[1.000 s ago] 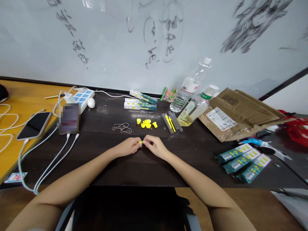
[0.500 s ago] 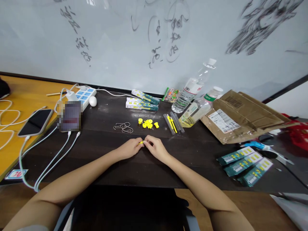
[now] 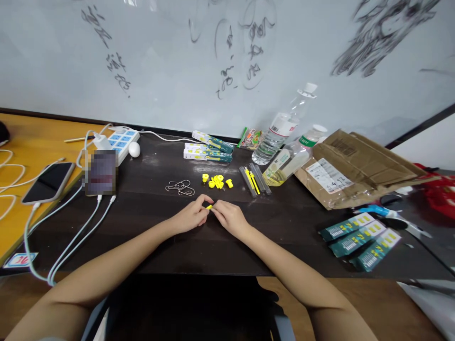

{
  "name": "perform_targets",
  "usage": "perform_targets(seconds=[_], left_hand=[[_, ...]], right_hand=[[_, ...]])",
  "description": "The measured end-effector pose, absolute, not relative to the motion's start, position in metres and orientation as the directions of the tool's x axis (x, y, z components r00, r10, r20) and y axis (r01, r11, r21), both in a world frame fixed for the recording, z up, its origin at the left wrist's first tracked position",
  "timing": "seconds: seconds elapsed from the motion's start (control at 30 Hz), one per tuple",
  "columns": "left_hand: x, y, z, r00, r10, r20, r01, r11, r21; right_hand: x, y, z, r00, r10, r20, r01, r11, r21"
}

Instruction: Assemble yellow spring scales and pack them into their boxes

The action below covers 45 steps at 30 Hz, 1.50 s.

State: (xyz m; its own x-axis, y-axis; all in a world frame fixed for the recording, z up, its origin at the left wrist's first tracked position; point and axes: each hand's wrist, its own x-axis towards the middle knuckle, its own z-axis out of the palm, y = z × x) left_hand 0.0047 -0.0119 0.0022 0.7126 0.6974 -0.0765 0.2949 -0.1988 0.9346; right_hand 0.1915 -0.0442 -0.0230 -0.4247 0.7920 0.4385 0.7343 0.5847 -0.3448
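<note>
Head view: left hand [image 3: 192,215] and right hand [image 3: 229,218] meet, fingers pinched shut on one small yellow part [image 3: 209,207]; loose yellow parts [image 3: 216,181] lie at twelve o'clock on the desk [image 3: 149,227].

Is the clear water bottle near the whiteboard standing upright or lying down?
Upright, leaning a little. The water bottle rests on its base on the dark table, white cap on top.

Small yellow plastic part [image 3: 209,207] pinched between left hand [image 3: 192,216] and right hand [image 3: 229,218], mid dark desk [image 3: 149,227]. Behind: cluster of yellow plastic pieces [image 3: 216,181]; thin wire clips [image 3: 180,187] to its left, clear plastic bottles [image 3: 284,147] to its right, brown cardboard box [image 3: 351,166] far right.
</note>
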Motion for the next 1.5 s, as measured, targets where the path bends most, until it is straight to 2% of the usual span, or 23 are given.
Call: perform_targets(seconds=[0.1, 0.2, 0.57, 0.8, 1.0, 1.13, 1.3, 1.5], left_hand=[[0.001, -0.014, 0.007, 0.723, 0.69, 0.042, 0.31, -0.378, 0.872], [0.0, -0.017, 0.011, 0.738, 0.673, 0.045, 0.341, -0.429, 0.837], [0.006, -0.028, 0.018, 0.765, 0.641, 0.063, 0.303, -0.444, 0.843], [0.001, -0.021, 0.012, 0.811, 0.585, 0.026, 0.283, -0.43, 0.857], [0.0, -0.015, 0.012, 0.797, 0.603, 0.014, 0.32, -0.442, 0.838], [-0.003, -0.007, 0.013, 0.769, 0.639, 0.007, 0.407, -0.498, 0.765], [-0.006, 0.001, 0.008, 0.727, 0.686, 0.025, 0.536, -0.59, 0.604], [-0.007, 0.006, 0.002, 0.775, 0.628, 0.078, 0.52, -0.702, 0.487]], right_hand=[[0.193, -0.044, -0.024, -0.457, 0.779, 0.429, 0.751, 0.596, -0.284], [0.194, -0.043, -0.025, -0.461, 0.78, 0.425, 0.767, 0.59, -0.251], [0.19, -0.042, -0.027, -0.437, 0.739, 0.514, 0.736, 0.621, -0.268], [0.192, -0.038, -0.021, -0.391, 0.786, 0.479, 0.734, 0.58, -0.353], [0.2, -0.034, -0.013, -0.376, 0.785, 0.492, 0.719, 0.582, -0.38], [0.202, -0.033, -0.011, -0.357, 0.788, 0.502, 0.723, 0.573, -0.385], [0.202, -0.035, -0.009, -0.325, 0.813, 0.483, 0.751, 0.533, -0.389], [0.2, -0.039, -0.003, -0.371, 0.832, 0.412, 0.743, 0.532, -0.406]])
